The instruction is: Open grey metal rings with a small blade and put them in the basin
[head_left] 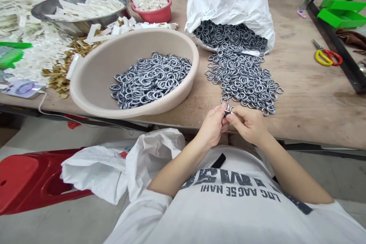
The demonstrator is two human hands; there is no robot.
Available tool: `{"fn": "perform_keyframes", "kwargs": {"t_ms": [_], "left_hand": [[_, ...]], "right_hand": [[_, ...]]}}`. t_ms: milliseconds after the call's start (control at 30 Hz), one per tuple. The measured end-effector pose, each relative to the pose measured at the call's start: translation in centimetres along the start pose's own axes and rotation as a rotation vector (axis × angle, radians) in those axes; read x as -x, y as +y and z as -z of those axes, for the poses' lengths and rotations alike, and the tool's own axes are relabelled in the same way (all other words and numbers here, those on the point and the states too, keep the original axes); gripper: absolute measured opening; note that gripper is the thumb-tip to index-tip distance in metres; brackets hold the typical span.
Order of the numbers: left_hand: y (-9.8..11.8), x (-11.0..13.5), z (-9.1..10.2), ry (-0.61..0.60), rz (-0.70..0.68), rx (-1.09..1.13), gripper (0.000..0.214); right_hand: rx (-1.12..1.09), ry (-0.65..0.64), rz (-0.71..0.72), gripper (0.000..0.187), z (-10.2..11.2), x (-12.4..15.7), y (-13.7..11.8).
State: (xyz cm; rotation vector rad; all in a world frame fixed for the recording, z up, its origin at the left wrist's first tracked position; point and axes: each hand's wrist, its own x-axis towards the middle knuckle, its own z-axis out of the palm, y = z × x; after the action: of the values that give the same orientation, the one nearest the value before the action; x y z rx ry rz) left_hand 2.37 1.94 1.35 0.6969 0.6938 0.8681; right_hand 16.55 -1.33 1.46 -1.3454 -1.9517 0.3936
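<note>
My left hand (212,125) and my right hand (248,124) meet at the table's front edge, fingers pinched together on small metal rings (228,109). Just beyond them lies a loose heap of grey metal rings (243,78) spilling from a white sack (228,0) lying on its side. To the left, a beige plastic basin (94,80) holds another pile of the same rings (151,78).
A steel bowl (51,7) and a red bowl (156,15) of white plastic pieces stand at the back left, with more white and tan pieces spread around. Scissors (327,56) and green trays (341,12) lie right. A red stool (31,181) and white bag (114,167) sit below.
</note>
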Motion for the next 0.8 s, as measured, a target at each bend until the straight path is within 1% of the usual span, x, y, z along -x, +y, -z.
{"fn": "perform_keyframes", "kwargs": {"t_ms": [33,100,233,267,333,400,467,567,633,667,733,800], "left_hand": [[0.0,0.0,0.1,0.003,0.004,-0.002,0.047],[-0.3,0.3,0.4,0.000,0.015,-0.024,0.046],[-0.9,1.5,0.9,-0.080,0.050,-0.109,0.043],[-0.9,1.7,1.2,-0.081,0.038,-0.119,0.043],[-0.6,1.7,2.0,-0.022,-0.027,-0.135,0.043],[-0.1,1.3,3.0,0.051,-0.097,-0.162,0.039],[0.6,0.9,4.0,0.100,-0.135,-0.179,0.033],[1.3,0.6,4.6,0.138,-0.127,-0.130,0.033],[1.3,0.7,4.2,0.148,-0.075,-0.053,0.029],[1.1,0.7,3.8,0.153,-0.047,-0.018,0.027],[0.3,0.9,2.7,0.147,-0.001,0.014,0.028],[-0.8,0.9,1.6,0.117,0.013,0.000,0.033]], "right_hand": [[-0.034,0.000,-0.012,0.031,-0.2,-0.1,0.2],[-0.027,0.022,-0.063,0.032,-0.2,-0.4,1.0],[0.138,0.146,-0.314,0.040,0.5,-1.2,3.5],[0.189,0.146,-0.347,0.040,0.6,-1.2,3.9],[0.285,0.081,-0.332,0.037,0.4,-1.0,4.2],[0.372,-0.009,-0.275,0.035,-0.2,-0.7,3.9],[0.446,-0.073,-0.249,0.034,-1.0,-0.4,3.6],[0.469,-0.087,-0.275,0.023,-1.5,-0.4,3.7],[0.346,-0.036,-0.278,0.016,-1.6,-0.6,3.9],[0.233,0.006,-0.273,0.015,-1.6,-0.6,3.9],[-0.067,0.099,-0.273,0.020,-1.8,-0.5,3.4],[-0.353,0.175,-0.292,0.024,-2.3,-0.2,2.4]]}}
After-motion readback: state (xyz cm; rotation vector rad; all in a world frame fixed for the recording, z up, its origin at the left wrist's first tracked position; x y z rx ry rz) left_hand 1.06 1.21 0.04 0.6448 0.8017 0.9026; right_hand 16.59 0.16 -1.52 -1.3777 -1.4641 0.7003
